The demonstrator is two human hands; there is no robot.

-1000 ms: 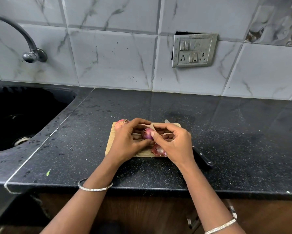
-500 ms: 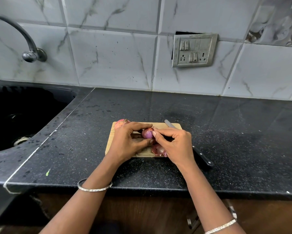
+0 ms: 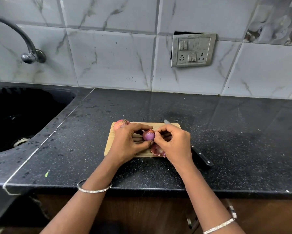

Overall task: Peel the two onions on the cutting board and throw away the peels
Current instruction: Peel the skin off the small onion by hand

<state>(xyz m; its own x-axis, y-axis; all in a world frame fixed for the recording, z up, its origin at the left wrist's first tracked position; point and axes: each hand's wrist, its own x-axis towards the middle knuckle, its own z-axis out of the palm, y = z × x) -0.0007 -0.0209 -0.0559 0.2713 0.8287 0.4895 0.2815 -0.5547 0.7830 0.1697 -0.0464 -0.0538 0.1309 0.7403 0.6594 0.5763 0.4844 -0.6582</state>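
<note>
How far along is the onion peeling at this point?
Done: some peels lie on the cutting board. In hand: left hand holds a mostly bare purple onion; right hand pinches skin at its top. Left: second onion at the board's far corner looks unpeeled; peels not thrown away.

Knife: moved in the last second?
No. The knife keeps its place against the cutting board: tip at the far-right corner, handle off its right edge on the counter.
</note>
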